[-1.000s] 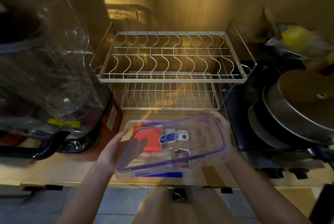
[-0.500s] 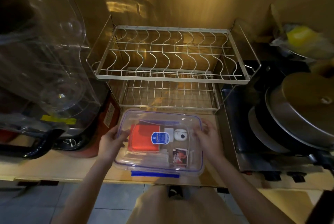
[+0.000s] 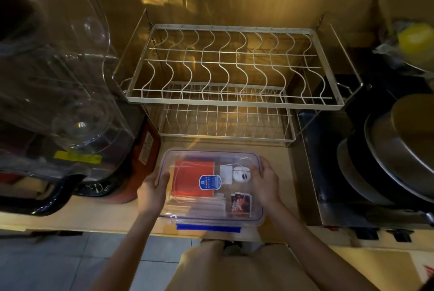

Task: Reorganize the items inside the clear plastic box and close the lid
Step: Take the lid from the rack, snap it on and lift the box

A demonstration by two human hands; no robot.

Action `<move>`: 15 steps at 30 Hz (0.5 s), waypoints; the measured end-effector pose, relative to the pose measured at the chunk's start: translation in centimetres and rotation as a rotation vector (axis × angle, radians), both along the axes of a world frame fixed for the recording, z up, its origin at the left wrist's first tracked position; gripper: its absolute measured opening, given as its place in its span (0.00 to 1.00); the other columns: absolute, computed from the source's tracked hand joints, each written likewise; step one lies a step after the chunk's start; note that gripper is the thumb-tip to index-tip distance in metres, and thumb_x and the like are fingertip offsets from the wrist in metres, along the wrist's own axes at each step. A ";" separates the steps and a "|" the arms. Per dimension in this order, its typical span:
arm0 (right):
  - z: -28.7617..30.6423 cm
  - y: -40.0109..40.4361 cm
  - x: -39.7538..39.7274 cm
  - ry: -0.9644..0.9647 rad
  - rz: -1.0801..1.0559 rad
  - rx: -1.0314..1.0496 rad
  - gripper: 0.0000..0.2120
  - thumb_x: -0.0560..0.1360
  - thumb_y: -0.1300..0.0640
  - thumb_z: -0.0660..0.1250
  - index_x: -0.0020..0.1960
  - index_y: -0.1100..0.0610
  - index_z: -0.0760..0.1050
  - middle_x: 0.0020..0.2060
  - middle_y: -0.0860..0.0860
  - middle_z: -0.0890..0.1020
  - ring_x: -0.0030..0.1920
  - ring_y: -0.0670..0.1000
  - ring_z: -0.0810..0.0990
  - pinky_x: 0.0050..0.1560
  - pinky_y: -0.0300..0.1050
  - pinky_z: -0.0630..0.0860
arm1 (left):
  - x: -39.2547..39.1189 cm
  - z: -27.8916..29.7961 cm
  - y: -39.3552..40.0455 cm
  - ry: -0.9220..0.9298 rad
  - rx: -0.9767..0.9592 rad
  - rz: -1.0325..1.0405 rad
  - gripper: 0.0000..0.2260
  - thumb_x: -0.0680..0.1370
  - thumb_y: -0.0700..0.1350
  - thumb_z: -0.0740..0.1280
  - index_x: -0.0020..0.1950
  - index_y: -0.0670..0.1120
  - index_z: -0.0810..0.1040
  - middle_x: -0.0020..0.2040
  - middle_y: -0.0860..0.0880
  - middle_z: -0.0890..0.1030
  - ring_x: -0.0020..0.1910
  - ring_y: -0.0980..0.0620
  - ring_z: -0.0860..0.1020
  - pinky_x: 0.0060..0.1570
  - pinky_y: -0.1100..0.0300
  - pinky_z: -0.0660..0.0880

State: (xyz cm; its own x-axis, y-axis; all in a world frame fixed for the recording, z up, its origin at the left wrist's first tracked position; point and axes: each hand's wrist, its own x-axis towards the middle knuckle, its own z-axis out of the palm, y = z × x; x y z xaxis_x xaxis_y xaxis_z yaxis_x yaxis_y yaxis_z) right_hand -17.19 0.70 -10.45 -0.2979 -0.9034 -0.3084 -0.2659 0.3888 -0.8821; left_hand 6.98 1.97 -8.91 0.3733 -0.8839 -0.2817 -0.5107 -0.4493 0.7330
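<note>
The clear plastic box (image 3: 254, 216) sits on the wooden counter near its front edge, with its clear blue-trimmed lid (image 3: 209, 156) lying flat on top. Through the lid I see a red flat item (image 3: 187, 180), a small white round device (image 3: 240, 173), a photo card (image 3: 240, 203) and white cables. A blue label (image 3: 209, 182) is stuck on the lid's middle. My left hand (image 3: 151, 193) presses on the lid's left edge, and my right hand (image 3: 265, 180) presses on its right edge. A blue latch (image 3: 207, 228) hangs at the front side.
A two-tier wire dish rack (image 3: 234, 100) stands right behind the box. A large clear water jug on a dark base (image 3: 58, 102) fills the left. Stacked pans and lids (image 3: 387, 161) sit on a stove at the right. The counter edge (image 3: 94, 225) runs just below the box.
The lid went from tilted above the box in both hands to lying flat on it. My hands have slid to its left and right edges, pressing down.
</note>
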 end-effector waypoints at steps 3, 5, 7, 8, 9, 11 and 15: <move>-0.3 -0.1 0.0 -0.015 0.003 0.018 0.10 0.80 0.58 0.57 0.59 0.52 0.72 0.46 0.54 0.82 0.43 0.53 0.83 0.43 0.49 0.81 | -0.1 -0.4 -0.1 0.007 -0.018 -0.004 0.16 0.79 0.47 0.60 0.63 0.42 0.74 0.59 0.38 0.79 0.59 0.39 0.76 0.54 0.54 0.71; -0.4 -0.3 0.1 -0.009 0.003 0.024 0.09 0.79 0.59 0.57 0.57 0.51 0.71 0.46 0.55 0.82 0.43 0.55 0.83 0.44 0.53 0.81 | -0.2 -0.7 -0.2 0.018 -0.005 0.020 0.17 0.78 0.48 0.60 0.64 0.42 0.73 0.60 0.38 0.79 0.60 0.40 0.76 0.55 0.53 0.70; -0.4 -0.6 0.2 0.015 0.003 0.025 0.08 0.79 0.59 0.57 0.55 0.49 0.70 0.46 0.55 0.81 0.43 0.56 0.83 0.45 0.54 0.81 | -0.1 -0.8 -0.3 0.036 0.017 0.052 0.18 0.78 0.49 0.60 0.65 0.42 0.73 0.61 0.38 0.78 0.61 0.40 0.75 0.57 0.51 0.71; -0.3 -0.7 0.3 0.027 0.004 0.025 0.09 0.79 0.60 0.57 0.55 0.49 0.70 0.47 0.55 0.81 0.44 0.55 0.82 0.46 0.54 0.81 | -0.1 -0.8 -0.3 0.043 0.026 0.060 0.18 0.78 0.48 0.61 0.65 0.41 0.73 0.61 0.37 0.78 0.61 0.39 0.75 0.58 0.51 0.70; -0.4 -0.7 0.3 0.037 0.008 0.017 0.09 0.79 0.60 0.57 0.55 0.49 0.70 0.47 0.55 0.81 0.44 0.54 0.82 0.47 0.53 0.81 | -0.1 -0.8 -0.3 0.045 0.027 0.061 0.17 0.78 0.47 0.61 0.64 0.40 0.73 0.61 0.37 0.77 0.61 0.39 0.74 0.58 0.51 0.70; -0.5 -0.5 0.2 0.064 0.035 -0.018 0.09 0.79 0.61 0.57 0.56 0.52 0.71 0.48 0.53 0.81 0.44 0.51 0.82 0.44 0.47 0.82 | 0.0 -0.8 -0.2 0.064 0.029 0.069 0.17 0.78 0.45 0.61 0.65 0.38 0.72 0.62 0.36 0.76 0.63 0.39 0.73 0.60 0.51 0.69; -1.1 0.1 0.1 0.128 0.104 -0.027 0.16 0.80 0.58 0.56 0.67 0.53 0.66 0.52 0.51 0.79 0.44 0.46 0.82 0.36 0.35 0.80 | 0.3 -0.9 0.0 0.090 0.036 0.057 0.17 0.78 0.43 0.61 0.66 0.39 0.71 0.62 0.36 0.77 0.62 0.39 0.74 0.60 0.50 0.69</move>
State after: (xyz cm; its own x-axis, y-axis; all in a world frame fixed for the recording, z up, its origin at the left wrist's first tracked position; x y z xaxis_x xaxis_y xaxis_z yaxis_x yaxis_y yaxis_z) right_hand -17.11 0.78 -11.57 -0.2371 -0.9389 -0.2494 -0.4141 0.3299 -0.8483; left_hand 7.28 1.98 -9.76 0.3942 -0.8508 -0.3475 -0.4163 -0.5024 0.7578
